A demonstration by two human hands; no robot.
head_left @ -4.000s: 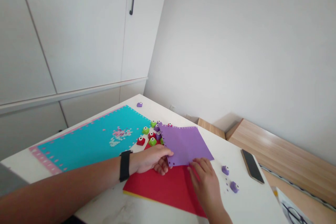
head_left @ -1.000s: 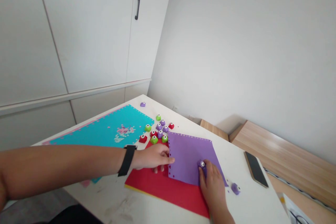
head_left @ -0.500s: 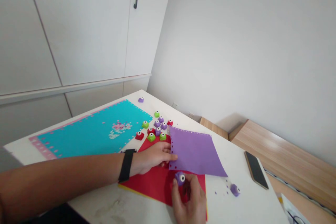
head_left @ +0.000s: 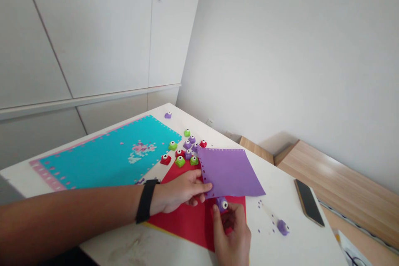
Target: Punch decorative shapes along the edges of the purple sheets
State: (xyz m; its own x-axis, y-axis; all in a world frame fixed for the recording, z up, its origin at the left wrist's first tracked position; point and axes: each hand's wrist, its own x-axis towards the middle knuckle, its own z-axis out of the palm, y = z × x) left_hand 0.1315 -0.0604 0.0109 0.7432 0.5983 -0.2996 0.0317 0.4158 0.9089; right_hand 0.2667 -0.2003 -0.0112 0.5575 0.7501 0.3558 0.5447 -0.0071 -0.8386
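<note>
Right hand (head_left: 231,229), fingers clamped on a purple craft punch (head_left: 222,204); left hand (head_left: 183,191) pinching holed purple paper (head_left: 230,172): risky, a hasty tug tearing along those holes!

fourteen craft punches (head_left: 180,161): seven purple ones (head_left: 283,227), four green ones (head_left: 173,146), three red ones (head_left: 165,159), and one purple paper sheet (head_left: 232,172).

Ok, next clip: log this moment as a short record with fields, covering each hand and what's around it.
Left hand: grips the holed edge of a purple paper sheet
Right hand: holds a small purple plastic craft punch below that sheet
Beneath: red paper sheet
Nearby: cluster of red, green and purple craft punches
Rest: turquoise paper sheet, black smartphone, white table
</note>
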